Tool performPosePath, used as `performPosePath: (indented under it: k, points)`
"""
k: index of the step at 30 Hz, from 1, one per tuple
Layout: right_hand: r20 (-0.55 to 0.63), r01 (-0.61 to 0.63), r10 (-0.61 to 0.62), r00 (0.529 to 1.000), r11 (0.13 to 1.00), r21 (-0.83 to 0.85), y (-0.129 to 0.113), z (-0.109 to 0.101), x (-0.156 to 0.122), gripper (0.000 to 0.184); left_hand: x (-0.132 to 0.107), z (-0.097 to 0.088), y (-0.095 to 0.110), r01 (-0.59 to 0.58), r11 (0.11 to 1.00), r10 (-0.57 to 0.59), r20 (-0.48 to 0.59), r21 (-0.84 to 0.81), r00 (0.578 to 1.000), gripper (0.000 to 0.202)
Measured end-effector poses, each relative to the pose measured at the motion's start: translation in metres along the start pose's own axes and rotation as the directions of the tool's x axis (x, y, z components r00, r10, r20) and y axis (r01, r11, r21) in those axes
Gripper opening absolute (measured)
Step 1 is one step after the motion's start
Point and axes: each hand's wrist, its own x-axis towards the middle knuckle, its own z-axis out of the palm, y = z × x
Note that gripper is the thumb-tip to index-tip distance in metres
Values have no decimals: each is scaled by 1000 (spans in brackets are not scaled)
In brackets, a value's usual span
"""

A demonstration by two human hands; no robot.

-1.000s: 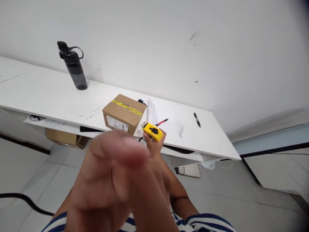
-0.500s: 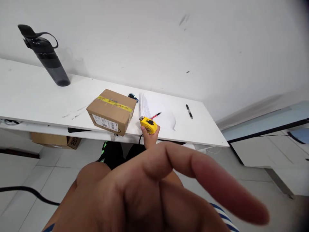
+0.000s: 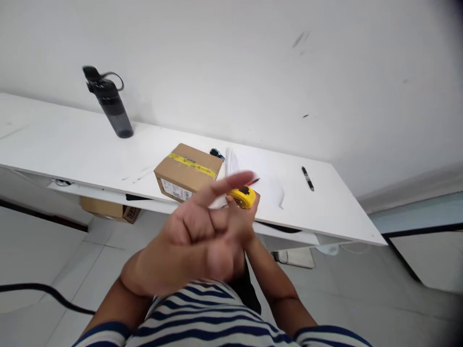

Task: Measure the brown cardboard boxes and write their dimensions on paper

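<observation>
My left hand (image 3: 195, 241) is raised close to the camera, slightly smeared by motion. Its index finger points forward and right, the thumb stands apart, and the other fingers bend inward; nothing is in it. Behind it, my right hand (image 3: 243, 222) grips a yellow tape measure (image 3: 246, 197) at the front edge of the white desk (image 3: 336, 207). Part of the right hand is hidden by the left. Left of the tape measure sits a closed cardboard box (image 3: 188, 167) with yellow tape and a label. A red pen (image 3: 255, 181) lies just beyond the tape measure on white paper (image 3: 273, 168).
A dark water bottle (image 3: 115, 113) stands at the back left. A black pen (image 3: 307, 178) lies on the right. Behind the box is a small dark object (image 3: 216, 153). Another cardboard box (image 3: 104, 209) is under the desk, and a black cable (image 3: 47, 289) crosses the lower left.
My left hand has drawn back from the lens and is seen smaller, further left. The view has shifted so that desk items appear further right; the tape measure stays in my right hand.
</observation>
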Motion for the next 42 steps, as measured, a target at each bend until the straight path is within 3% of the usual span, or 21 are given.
performPosePath:
  k: [3, 6, 9, 12, 14, 17, 19, 21, 24, 27, 30, 33, 36, 38, 42]
  points:
    - [-83, 137, -128, 988, 983, 120, -20, 10, 5, 63, 25, -7, 1, 11, 998, -9, -35, 69, 999, 71]
    - [-83, 387, -378, 922, 909, 158, -43, 22, 12, 61, 48, -17, 0, 118, 978, -109, -58, 174, 992, 66]
    - [47, 596, -605, 795, 792, 130, -60, 29, 19, 59, 58, -29, 4, 219, 956, -224, 5, 198, 975, 68]
    - [200, 670, -670, 715, 738, 77, -69, 28, 24, 56, 59, -42, 17, 235, 958, -256, 127, 162, 958, 67]
    - [260, 650, -630, 732, 760, 14, -74, 26, 23, 54, 59, -48, 25, 240, 957, -272, 216, 165, 938, 59]
    - [310, 519, -475, 824, 851, -77, -83, 23, 20, 56, 63, -54, 32, 242, 953, -288, 303, 181, 908, 49]
    - [319, 425, -374, 871, 899, -106, -88, 21, 19, 59, 69, -57, 34, 239, 951, -290, 307, 195, 906, 48]
    - [308, 377, -325, 894, 917, -128, -90, 16, 21, 62, 80, -63, 35, 229, 954, -272, 244, 192, 931, 48]
    - [251, 335, -294, 922, 932, -138, -84, -1, 30, 69, 107, -85, 35, 206, 961, -221, 66, 184, 973, 45]
    - [177, 293, -264, 948, 941, -170, -73, -27, 43, 71, 138, -116, 28, 270, 893, -250, -102, 361, 963, 36]
    - [129, 296, -273, 953, 930, -220, -65, -47, 55, 68, 158, -138, 15, 363, 717, -299, -209, 594, 931, 26]
    - [173, 298, -260, 950, 918, -261, -61, -50, 59, 66, 163, -141, 4, 346, 591, -329, -174, 728, 928, 30]
    - [294, 326, -243, 925, 903, -279, -59, -35, 58, 64, 160, -136, 0, 321, 545, -392, -103, 775, 914, 40]
    - [355, 357, -251, 901, 893, -274, -56, -22, 57, 61, 156, -133, 1, 332, 522, -406, -114, 785, 907, 47]
    - [368, 397, -282, 886, 872, -286, -47, -9, 55, 59, 151, -135, 0, 349, 528, -393, -142, 774, 909, 55]
